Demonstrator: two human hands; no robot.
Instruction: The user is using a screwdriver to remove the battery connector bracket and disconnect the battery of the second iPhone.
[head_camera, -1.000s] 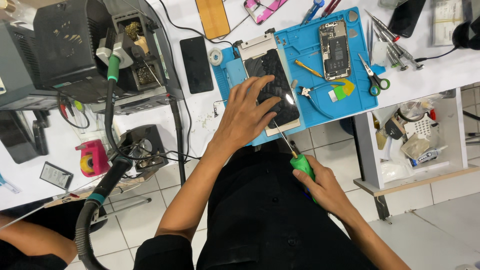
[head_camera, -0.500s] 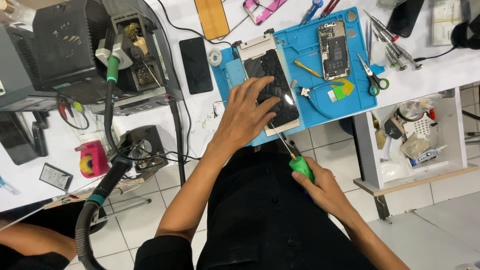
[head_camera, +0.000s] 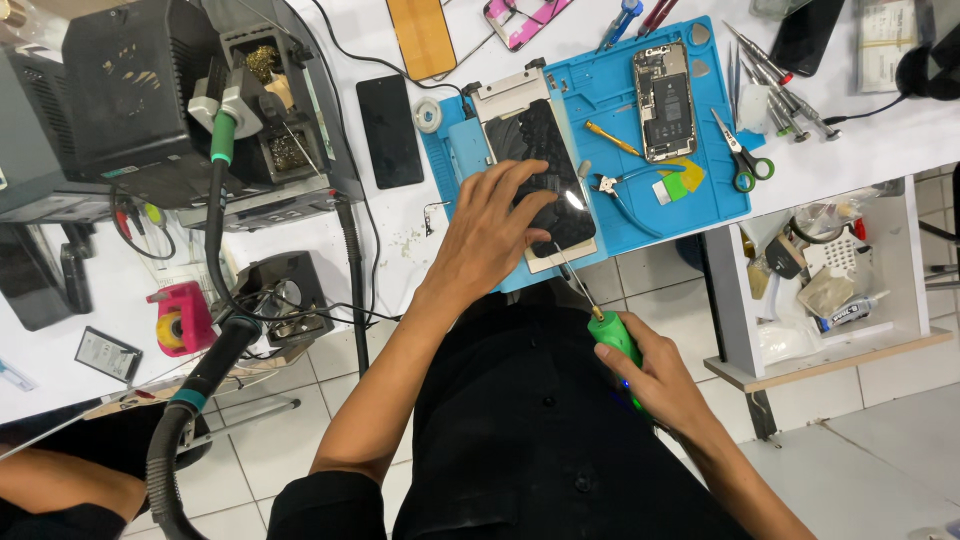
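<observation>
My left hand (head_camera: 490, 235) lies flat with its fingers (head_camera: 528, 180) spread wide over the glossy black phone screen (head_camera: 545, 175), pressing it down on its pale rectangular plate. My right hand (head_camera: 655, 375) is wrapped around the green plastic handle of a screwdriver (head_camera: 598, 315), whose thin metal shaft reaches up to the screen's lower corner. Both rest on a blue rubbery mat (head_camera: 690, 205) at the near edge of the white table (head_camera: 860, 150). Farther along the mat lie an opened phone (head_camera: 664, 100) showing its metal insides and green-handled scissors (head_camera: 738, 160).
</observation>
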